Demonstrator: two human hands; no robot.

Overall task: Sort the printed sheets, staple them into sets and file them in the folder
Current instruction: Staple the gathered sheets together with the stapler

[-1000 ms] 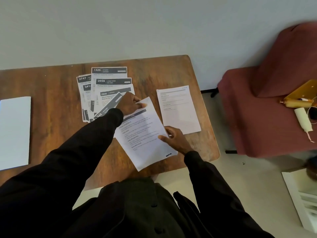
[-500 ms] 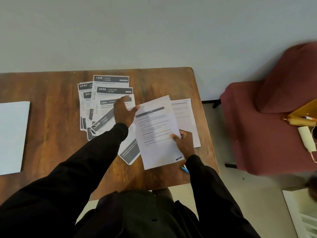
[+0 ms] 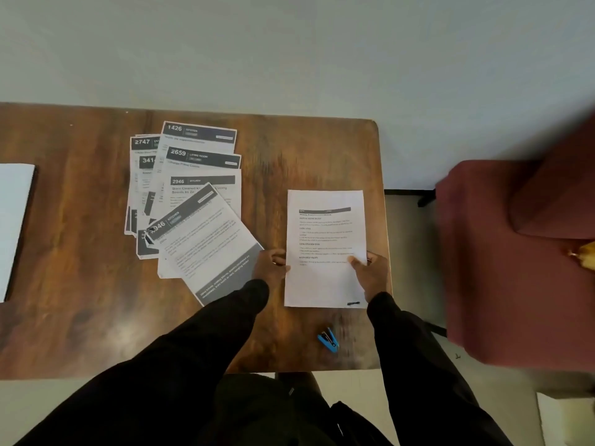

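A white printed sheet set (image 3: 325, 239) lies squared on the right part of the wooden table (image 3: 80, 317). My left hand (image 3: 270, 265) grips its left edge and my right hand (image 3: 370, 272) grips its right edge with the thumb on top. Left of it, several printed sheets with dark numbered headers (image 3: 190, 194) lie fanned out. A small blue stapler (image 3: 328, 340) rests on the table just below the squared sheets, between my forearms. A white folder (image 3: 14, 226) lies at the table's left edge, partly cut off by the frame.
A dark red armchair (image 3: 515, 252) stands close to the table's right side, with a yellow object (image 3: 587, 257) on it. A pale wall runs behind the table. The table's front edge is near my body.
The sheet my right hand carried has moved right onto the sheet lying there. My left hand left the fanned pile and now holds the stack's left edge. The blue stapler has come into view.
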